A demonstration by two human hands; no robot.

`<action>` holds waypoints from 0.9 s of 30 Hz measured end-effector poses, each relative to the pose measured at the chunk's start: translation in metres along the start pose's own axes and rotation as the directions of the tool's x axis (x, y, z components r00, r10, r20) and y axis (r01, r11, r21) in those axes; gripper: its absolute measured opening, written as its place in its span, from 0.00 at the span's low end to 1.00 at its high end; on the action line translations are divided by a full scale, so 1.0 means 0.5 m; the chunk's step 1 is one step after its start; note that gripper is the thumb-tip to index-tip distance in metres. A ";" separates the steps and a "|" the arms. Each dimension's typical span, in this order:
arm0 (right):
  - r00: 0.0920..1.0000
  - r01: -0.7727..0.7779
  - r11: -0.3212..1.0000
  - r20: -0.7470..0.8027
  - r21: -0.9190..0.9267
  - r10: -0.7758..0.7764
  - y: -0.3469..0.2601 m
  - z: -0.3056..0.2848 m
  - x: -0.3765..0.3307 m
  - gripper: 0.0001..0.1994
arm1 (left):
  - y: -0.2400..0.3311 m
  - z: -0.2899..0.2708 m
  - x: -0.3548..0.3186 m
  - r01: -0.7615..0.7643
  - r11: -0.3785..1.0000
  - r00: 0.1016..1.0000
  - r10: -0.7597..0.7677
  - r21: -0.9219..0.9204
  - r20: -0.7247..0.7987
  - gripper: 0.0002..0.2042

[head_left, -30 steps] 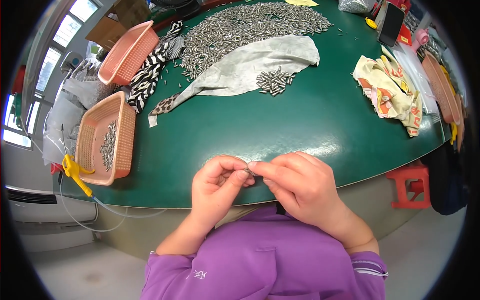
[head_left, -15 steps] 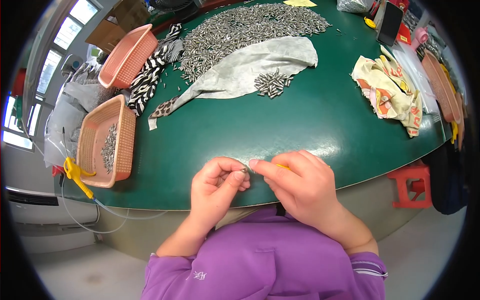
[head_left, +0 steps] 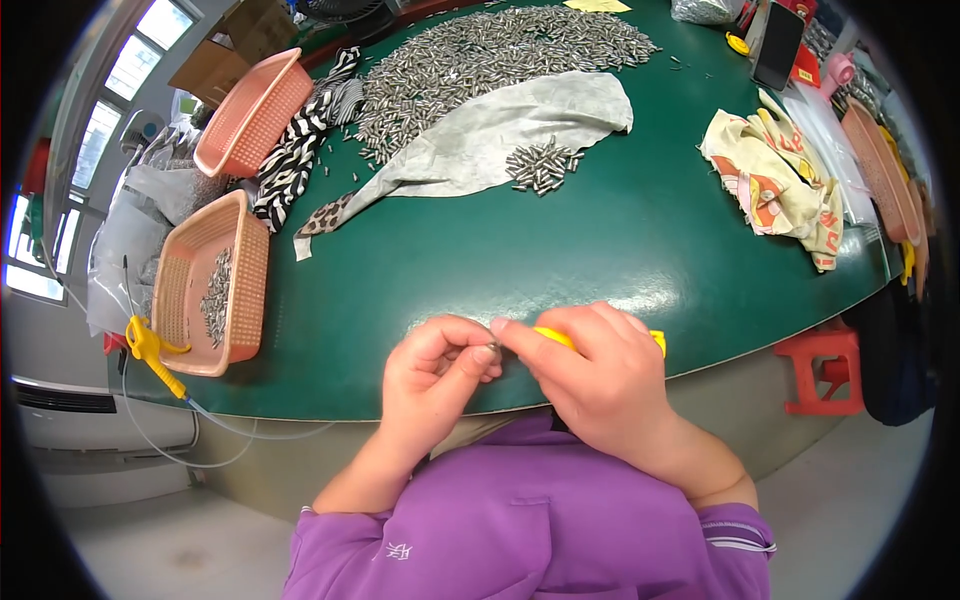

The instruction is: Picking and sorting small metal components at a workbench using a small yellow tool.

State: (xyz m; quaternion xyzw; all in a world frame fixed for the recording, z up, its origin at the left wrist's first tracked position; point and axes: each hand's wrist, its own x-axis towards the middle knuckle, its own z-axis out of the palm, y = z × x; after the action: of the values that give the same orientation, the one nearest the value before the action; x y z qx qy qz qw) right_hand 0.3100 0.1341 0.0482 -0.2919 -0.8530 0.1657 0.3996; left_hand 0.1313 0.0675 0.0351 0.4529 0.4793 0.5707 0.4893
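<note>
A person in a purple top works at the near edge of a green table [head_left: 620, 250], both hands meeting over a small metal piece [head_left: 493, 350]. The left hand [head_left: 435, 385] pinches the piece between thumb and fingertips; the right hand [head_left: 600, 385] closes around a yellow-handled tool [head_left: 560, 338], its index finger pressed to the same spot. Compared with a second ago, the hands sit in almost the same place at the table edge, but more of the yellow handle now shows above the right hand's knuckles, suggesting the tool has been turned or shifted in the grip while the piece stays pinned between the hands. Further back lie a large heap of metal pins [head_left: 490, 55], a grey cloth [head_left: 500, 135] with a small pile of pins [head_left: 540, 165], and a pink basket [head_left: 205, 285] at the left edge.
</note>
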 end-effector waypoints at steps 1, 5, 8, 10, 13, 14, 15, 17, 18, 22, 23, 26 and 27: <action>0.998 0.037 0.990 -0.037 -0.137 -0.043 0.002 0.003 0.001 0.18 | 0.000 0.000 0.000 0.000 1.000 1.000 0.000 0.000 0.000 0.03; 0.998 0.023 0.989 -0.061 -0.145 -0.032 0.007 -0.002 0.002 0.19 | -0.002 -0.002 0.000 0.013 1.000 1.000 -0.013 -0.024 -0.011 0.03; 0.999 0.006 1.000 -0.038 0.030 -0.004 0.004 -0.002 -0.003 0.19 | -0.005 -0.002 0.001 -0.018 0.999 1.000 0.018 -0.032 -0.016 0.03; 0.999 -0.028 0.993 0.018 0.112 0.026 -0.002 -0.004 -0.003 0.19 | -0.005 -0.001 0.001 -0.013 0.999 0.999 0.013 -0.030 -0.033 0.03; 0.999 -0.032 0.992 0.017 0.125 0.031 -0.004 -0.007 -0.002 0.16 | -0.005 0.000 0.000 -0.018 0.999 0.999 0.017 -0.028 -0.033 0.03; 0.999 -0.033 0.992 0.017 0.125 0.031 -0.005 -0.007 -0.002 0.16 | -0.005 0.000 0.000 -0.018 0.999 0.999 0.017 -0.028 -0.032 0.03; 0.999 -0.038 0.991 0.024 0.130 0.035 -0.005 -0.008 -0.002 0.15 | -0.005 0.001 0.000 -0.018 0.999 0.999 0.018 -0.026 -0.030 0.03; 0.999 -0.041 0.990 0.032 0.138 0.037 -0.006 -0.008 -0.001 0.15 | -0.007 -0.001 0.000 -0.018 1.000 0.999 0.018 -0.023 -0.030 0.03; 0.999 -0.045 0.989 0.034 0.140 0.041 -0.006 -0.008 0.000 0.15 | -0.008 -0.002 0.000 -0.017 1.000 1.000 0.016 -0.024 -0.026 0.03; 0.999 -0.030 0.998 0.027 0.062 0.029 -0.009 -0.007 -0.003 0.16 | -0.004 0.001 -0.001 -0.011 1.000 1.000 0.011 -0.014 -0.020 0.03; 0.999 -0.031 0.998 0.027 0.062 0.029 -0.007 -0.004 -0.004 0.16 | -0.003 0.002 -0.001 -0.011 1.000 1.000 0.011 -0.015 -0.020 0.03; 0.999 0.027 0.986 -0.015 -0.165 -0.029 0.011 0.011 -0.004 0.19 | -0.001 0.007 -0.001 -0.050 0.995 0.998 0.048 0.090 0.028 0.01; 0.999 0.026 0.986 -0.037 -0.163 -0.032 0.021 0.012 -0.005 0.20 | -0.001 0.006 -0.001 -0.051 0.995 0.998 0.048 0.091 0.029 0.01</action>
State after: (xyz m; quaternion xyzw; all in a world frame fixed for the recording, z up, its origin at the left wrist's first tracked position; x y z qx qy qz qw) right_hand 0.3102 0.1402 0.0375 -0.3142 -0.8597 0.0842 0.3938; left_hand 0.1343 0.0674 0.0350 0.4940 0.4870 0.5541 0.4602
